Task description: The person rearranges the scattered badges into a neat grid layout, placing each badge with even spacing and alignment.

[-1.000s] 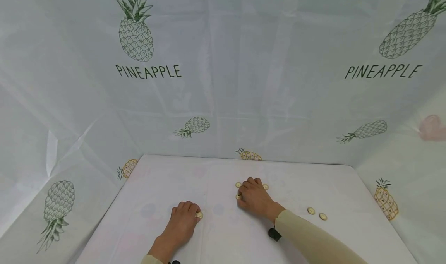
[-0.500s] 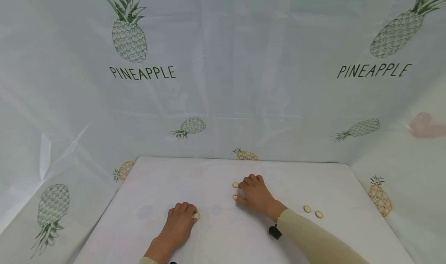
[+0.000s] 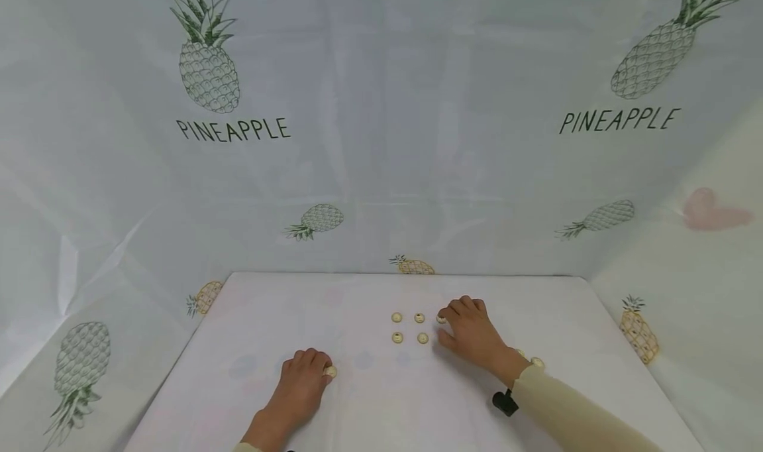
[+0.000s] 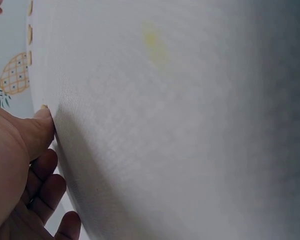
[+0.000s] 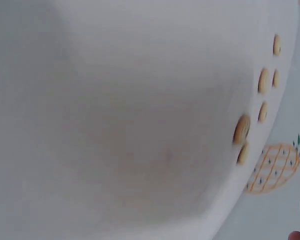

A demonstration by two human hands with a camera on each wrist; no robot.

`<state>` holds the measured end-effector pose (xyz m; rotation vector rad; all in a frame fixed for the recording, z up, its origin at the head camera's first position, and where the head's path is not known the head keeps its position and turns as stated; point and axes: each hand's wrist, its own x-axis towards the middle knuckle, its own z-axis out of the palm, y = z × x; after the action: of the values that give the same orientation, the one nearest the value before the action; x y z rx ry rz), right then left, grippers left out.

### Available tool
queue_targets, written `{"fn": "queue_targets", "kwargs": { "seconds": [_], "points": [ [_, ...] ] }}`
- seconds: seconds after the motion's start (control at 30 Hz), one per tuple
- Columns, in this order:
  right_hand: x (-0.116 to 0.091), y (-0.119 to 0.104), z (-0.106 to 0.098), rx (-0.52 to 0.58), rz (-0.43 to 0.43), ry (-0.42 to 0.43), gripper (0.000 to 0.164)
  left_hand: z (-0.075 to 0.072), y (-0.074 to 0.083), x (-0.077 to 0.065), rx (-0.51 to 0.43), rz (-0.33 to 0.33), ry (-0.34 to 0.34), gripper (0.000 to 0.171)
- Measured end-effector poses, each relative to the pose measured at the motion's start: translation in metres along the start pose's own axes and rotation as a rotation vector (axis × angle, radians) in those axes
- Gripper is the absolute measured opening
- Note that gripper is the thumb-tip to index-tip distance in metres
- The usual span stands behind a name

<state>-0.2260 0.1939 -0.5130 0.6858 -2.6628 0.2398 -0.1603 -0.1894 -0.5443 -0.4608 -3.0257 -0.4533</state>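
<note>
Your left hand [image 3: 301,387], low on the table's left half, has its fingers curled and pinches a pale disc [image 3: 330,371] between thumb and forefinger at the white tabletop [image 3: 381,412]. Your right hand [image 3: 473,336], farther forward, has thumb and forefinger spread apart, with another round piece [image 3: 442,319] just by the forefinger; the right wrist view shows those fingertips clear of the discs. Left of that hand, four more discs [image 3: 397,337] lie in two short rows, well apart from your left hand. Two others [image 3: 538,362] lie just beyond your right wrist, partly covered by your arm. A small dark device [image 3: 505,403] hangs under the beige sleeve [image 3: 578,412]. Behind the table rises a white backdrop [image 3: 411,160] printed with pineapples and lettering.
</note>
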Motion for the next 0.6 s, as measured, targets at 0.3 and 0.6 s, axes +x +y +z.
{"fn": "queue_targets", "kwargs": {
  "seconds": [0.3, 0.6],
  "points": [
    [-0.039, 0.044, -0.021, -0.044, 0.09, 0.018, 0.022, -0.002, 0.001, -0.001, -0.011, -0.013, -0.008, 0.017],
    [-0.087, 0.09, -0.05, -0.104, 0.116, 0.082, 0.02, 0.0, -0.001, -0.001, 0.009, 0.003, -0.002, 0.017]
  ]
}}
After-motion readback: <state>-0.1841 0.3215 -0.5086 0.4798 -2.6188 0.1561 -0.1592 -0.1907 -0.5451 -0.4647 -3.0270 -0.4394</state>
